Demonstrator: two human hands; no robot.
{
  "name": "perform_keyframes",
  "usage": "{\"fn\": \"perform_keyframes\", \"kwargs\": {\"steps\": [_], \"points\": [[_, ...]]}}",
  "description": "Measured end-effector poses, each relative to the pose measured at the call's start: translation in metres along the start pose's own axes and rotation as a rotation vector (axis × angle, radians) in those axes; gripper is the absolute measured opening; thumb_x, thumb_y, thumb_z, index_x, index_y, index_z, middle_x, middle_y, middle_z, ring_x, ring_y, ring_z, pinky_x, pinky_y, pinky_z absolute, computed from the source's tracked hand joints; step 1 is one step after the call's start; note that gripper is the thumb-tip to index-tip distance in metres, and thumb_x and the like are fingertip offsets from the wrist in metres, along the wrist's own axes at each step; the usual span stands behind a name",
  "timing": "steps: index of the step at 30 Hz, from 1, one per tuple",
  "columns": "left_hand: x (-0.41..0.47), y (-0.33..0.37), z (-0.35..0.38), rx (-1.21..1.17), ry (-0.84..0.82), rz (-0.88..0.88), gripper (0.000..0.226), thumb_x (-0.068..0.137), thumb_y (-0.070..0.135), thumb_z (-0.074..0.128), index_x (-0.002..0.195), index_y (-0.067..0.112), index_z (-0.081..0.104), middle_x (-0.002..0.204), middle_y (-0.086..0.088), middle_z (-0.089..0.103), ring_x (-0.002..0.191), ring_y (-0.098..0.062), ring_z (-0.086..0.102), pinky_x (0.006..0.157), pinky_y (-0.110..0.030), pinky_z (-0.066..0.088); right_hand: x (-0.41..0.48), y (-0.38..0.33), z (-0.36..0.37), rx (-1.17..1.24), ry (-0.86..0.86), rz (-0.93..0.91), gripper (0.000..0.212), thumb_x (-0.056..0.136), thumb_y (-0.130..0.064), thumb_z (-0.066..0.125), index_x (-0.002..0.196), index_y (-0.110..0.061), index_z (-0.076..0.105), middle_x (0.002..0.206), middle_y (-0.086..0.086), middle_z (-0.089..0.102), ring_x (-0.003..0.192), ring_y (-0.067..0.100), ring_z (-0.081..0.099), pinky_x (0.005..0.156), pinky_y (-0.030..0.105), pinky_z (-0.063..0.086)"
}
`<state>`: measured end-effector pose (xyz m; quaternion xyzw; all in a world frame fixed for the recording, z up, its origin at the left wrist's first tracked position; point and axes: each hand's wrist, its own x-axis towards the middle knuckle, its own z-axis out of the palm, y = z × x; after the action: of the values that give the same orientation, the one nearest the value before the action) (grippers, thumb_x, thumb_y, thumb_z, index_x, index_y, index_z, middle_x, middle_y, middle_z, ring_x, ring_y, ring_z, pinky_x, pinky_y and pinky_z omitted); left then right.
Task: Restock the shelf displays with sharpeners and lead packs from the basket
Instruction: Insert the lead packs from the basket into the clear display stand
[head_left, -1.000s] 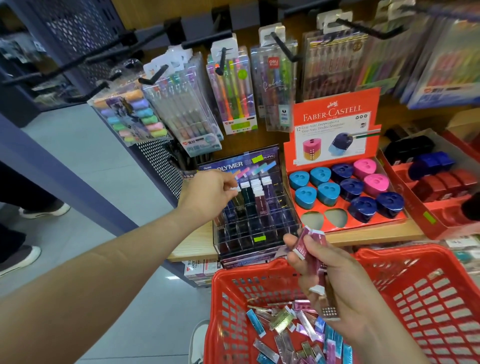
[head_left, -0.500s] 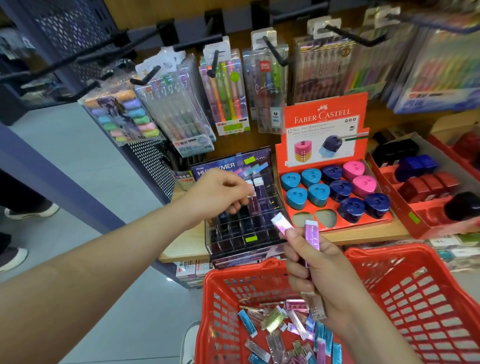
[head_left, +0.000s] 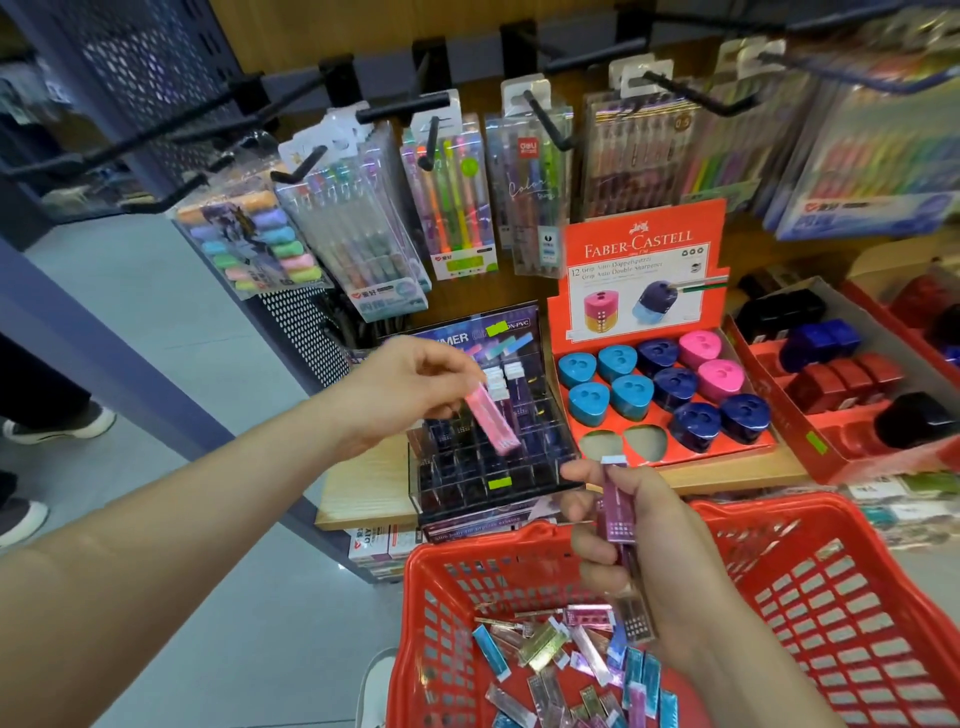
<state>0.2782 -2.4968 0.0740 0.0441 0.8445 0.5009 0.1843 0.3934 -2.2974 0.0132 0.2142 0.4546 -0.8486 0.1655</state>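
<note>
Wooden shelf (head_left: 363, 491) ahead: pinching tilted pink lead pack (head_left: 492, 422) in left hand (head_left: 410, 384) just over black rack (head_left: 467, 486); gripping purple packs (head_left: 616, 517) upright in right hand (head_left: 641, 564), fingers curled, above red basket (head_left: 831, 597) of loose packs (head_left: 571, 662).

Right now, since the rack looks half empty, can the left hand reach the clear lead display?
Probably yes: the left hand holds a pink lead pack over the clear lead display, nothing between them; the right hand, gripping a purple lead pack, is beside it.
</note>
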Motion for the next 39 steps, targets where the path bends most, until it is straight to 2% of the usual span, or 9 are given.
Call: {"fn": "perform_keyframes", "kwargs": {"steps": [4,7,10,16,22,26,32,36,39], "points": [[0.011,-0.011,-0.019,0.154,0.281,0.059,0.012,0.088,0.009,0.065,0.084,0.019,0.070,0.076,-0.003,0.068,0.070,-0.015,0.062,0.068,-0.025,0.055,-0.002,-0.001,-0.007,-0.105,-0.034,0.035,0.025,0.096,-0.027,0.053,0.112,-0.017,0.069,0.079,0.010,0.067,0.047,0.011,0.041,0.034,0.017,0.021],[0.015,-0.012,-0.014,0.240,0.354,0.098,0.009,0.085,0.013,0.070,0.081,0.020,0.071,0.072,-0.003,0.071,0.067,-0.016,0.067,0.070,-0.028,0.058,-0.003,0.000,-0.009,-0.132,-0.044,0.031,0.027,0.085,-0.034,0.061,0.103,-0.020,0.073,0.081,0.010,0.071,0.040,0.008,0.037,0.032,0.013,0.022],[0.020,-0.009,0.002,0.361,0.338,0.159,0.003,0.084,0.019,0.072,0.083,0.021,0.073,0.069,0.003,0.070,0.066,-0.013,0.067,0.069,-0.027,0.056,-0.001,0.004,-0.011,-0.070,-0.012,0.033,0.026,0.089,-0.030,0.059,0.103,-0.011,0.071,0.075,0.011,0.064,0.041,0.008,0.032,0.035,0.014,0.018],[0.028,-0.008,0.025,0.619,0.272,0.232,0.014,0.088,0.024,0.067,0.100,0.018,0.074,0.088,0.007,0.069,0.078,-0.004,0.060,0.083,-0.021,0.049,-0.004,0.003,-0.016,-0.054,-0.031,0.034,0.020,0.095,-0.012,0.052,0.107,-0.002,0.065,0.100,0.019,0.073,0.044,0.008,0.042,0.031,0.014,0.022],[0.031,-0.013,0.031,0.718,0.263,0.268,0.017,0.090,0.024,0.064,0.104,0.017,0.072,0.096,0.004,0.070,0.082,-0.006,0.059,0.079,-0.018,0.044,-0.003,0.002,-0.021,-0.122,-0.009,0.008,0.016,0.094,-0.023,0.056,0.090,-0.008,0.059,0.069,0.009,0.066,0.036,0.008,0.033,0.037,0.015,0.016],[0.037,-0.017,0.035,0.786,0.241,0.333,0.017,0.089,0.024,0.066,0.101,0.017,0.074,0.096,0.001,0.069,0.082,-0.010,0.059,0.083,-0.025,0.049,-0.004,0.003,-0.021,-0.113,-0.014,0.014,0.024,0.092,-0.032,0.058,0.079,-0.012,0.059,0.056,0.006,0.048,0.037,0.010,0.030,0.034,0.014,0.019],[0.043,-0.030,0.038,0.946,0.187,0.388,0.015,0.089,0.028,0.065,0.098,0.018,0.070,0.092,0.001,0.063,0.086,-0.017,0.059,0.081,-0.038,0.051,-0.003,0.002,-0.021,-0.059,-0.099,0.021,0.008,0.092,-0.011,0.055,0.094,-0.006,0.061,0.066,0.007,0.049,0.043,0.008,0.030,0.033,0.013,0.018],[0.038,-0.022,0.042,0.751,0.250,0.294,0.011,0.086,0.029,0.068,0.092,0.020,0.066,0.081,0.006,0.061,0.075,-0.011,0.058,0.074,-0.031,0.052,-0.002,0.002,-0.018,-0.178,-0.106,-0.065,0.013,0.090,-0.016,0.058,0.084,-0.004,0.059,0.059,0.001,0.055,0.039,0.005,0.030,0.034,0.013,0.020],[0.024,0.001,0.046,0.153,-0.017,-0.015,0.020,0.092,0.028,0.061,0.088,0.010,0.070,0.073,-0.002,0.067,0.063,-0.012,0.060,0.062,-0.025,0.054,-0.001,0.003,-0.015,-0.190,-0.085,-0.096,0.016,0.080,-0.022,0.064,0.083,-0.007,0.063,0.068,0.007,0.060,0.040,0.007,0.029,0.037,0.013,0.020]]}}
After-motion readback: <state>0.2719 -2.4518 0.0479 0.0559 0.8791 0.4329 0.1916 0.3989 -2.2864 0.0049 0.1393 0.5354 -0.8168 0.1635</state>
